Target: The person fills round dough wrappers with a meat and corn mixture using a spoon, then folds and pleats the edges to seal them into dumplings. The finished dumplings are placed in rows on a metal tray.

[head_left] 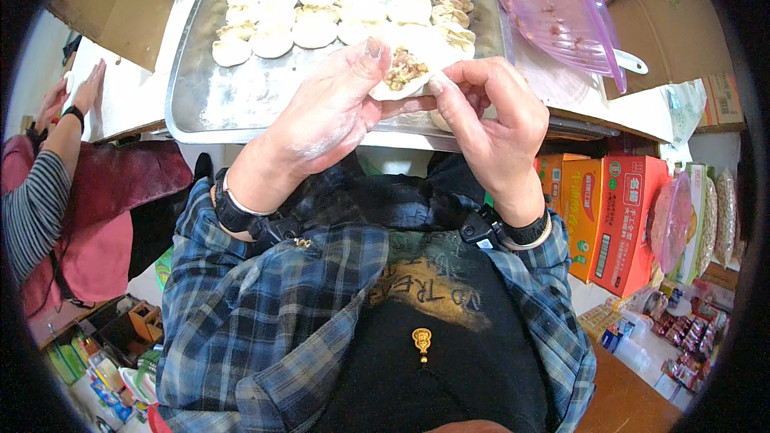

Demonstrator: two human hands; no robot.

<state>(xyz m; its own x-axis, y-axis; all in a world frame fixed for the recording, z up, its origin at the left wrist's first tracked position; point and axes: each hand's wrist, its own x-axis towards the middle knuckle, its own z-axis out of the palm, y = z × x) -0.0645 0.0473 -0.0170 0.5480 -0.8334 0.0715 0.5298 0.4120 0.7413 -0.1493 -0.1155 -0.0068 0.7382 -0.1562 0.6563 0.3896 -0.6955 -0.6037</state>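
Between my two hands, above the near edge of a metal tray point(210, 116), is a dumpling wrapper point(388, 92) with a lump of minced filling point(407, 70) in it. My left hand point(329, 104) supports the wrapper from the left, its floury thumb raised beside the filling. With thumb and forefinger, my right hand point(497, 108) pinches the wrapper's right edge. The wrapper still lies open around the filling. Rows of folded dumplings point(314, 30) fill the far part of the tray, and flour dusts its near left part.
A translucent purple bowl point(553, 12) smeared with filling, with a pale handle point(631, 62) beside it, stands right of the tray. Cardboard point(120, 8) rises at both sides. At far left, another person's hands point(87, 88) rest by the table. Red and orange boxes point(630, 220) stand lower right.
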